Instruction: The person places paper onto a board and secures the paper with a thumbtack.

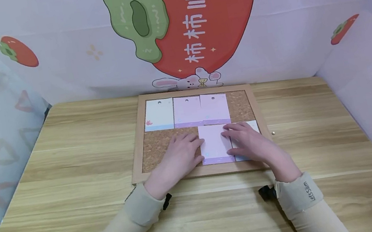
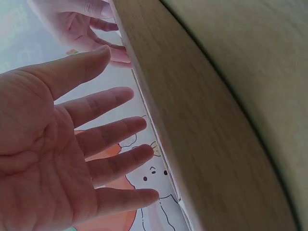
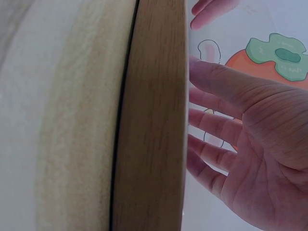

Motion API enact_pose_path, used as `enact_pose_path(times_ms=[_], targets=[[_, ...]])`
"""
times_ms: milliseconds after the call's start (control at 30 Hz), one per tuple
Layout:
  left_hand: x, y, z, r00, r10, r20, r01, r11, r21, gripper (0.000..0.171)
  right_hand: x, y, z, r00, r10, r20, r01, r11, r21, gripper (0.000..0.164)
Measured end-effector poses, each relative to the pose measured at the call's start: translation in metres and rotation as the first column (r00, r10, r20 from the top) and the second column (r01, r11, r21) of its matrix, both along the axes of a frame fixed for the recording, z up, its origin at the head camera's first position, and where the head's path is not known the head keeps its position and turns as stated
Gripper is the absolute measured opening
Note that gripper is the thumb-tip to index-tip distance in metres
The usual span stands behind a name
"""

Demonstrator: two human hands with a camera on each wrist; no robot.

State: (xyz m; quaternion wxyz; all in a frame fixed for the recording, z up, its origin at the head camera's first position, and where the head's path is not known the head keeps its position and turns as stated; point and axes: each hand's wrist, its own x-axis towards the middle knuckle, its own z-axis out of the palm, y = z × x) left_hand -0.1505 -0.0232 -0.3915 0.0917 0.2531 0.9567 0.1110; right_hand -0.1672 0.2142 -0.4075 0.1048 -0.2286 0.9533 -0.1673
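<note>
A lilac note sheet [image 1: 214, 144] lies on the lower row of a wood-framed cork board [image 1: 165, 136]. My left hand [image 1: 180, 152] rests over bare cork with its fingertips at the sheet's left edge, fingers spread in the left wrist view. From the other side, my right hand [image 1: 249, 140] touches the sheet's right edge with its fingertips. Beneath the right hand, a white note sheet with a blue bottom strip [image 1: 253, 125] is partly hidden. In the right wrist view the fingers [image 3: 216, 125] are extended, neither curled nor pinching.
Along the board's upper row are a white sheet [image 1: 158, 116] and two lilac sheets [image 1: 187, 111], each with a small dark round mark near its top. A tiny round pin-like piece [image 1: 273, 133] lies right of the frame on the wooden table [image 1: 70, 172]. Behind stands a printed cloth [image 1: 90, 74].
</note>
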Motion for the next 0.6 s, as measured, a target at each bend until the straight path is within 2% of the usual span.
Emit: enact_pose_path(times_ms=[233, 600], targets=[[0.0002, 0.0004, -0.0011, 0.999, 0.012, 0.042, -0.012, 1.000, 0.005, 0.047, 0.0009, 0.0016, 0.0002, 1.000, 0.008, -0.017, -0.008, 1.000, -0.013, 0.056], [0.0005, 0.0029, -0.0078, 0.999, 0.015, 0.049, -0.014, 1.000, -0.023, 0.047, 0.0009, 0.0020, -0.0009, 1.000, 0.013, -0.020, -0.013, 1.000, -0.011, 0.058]])
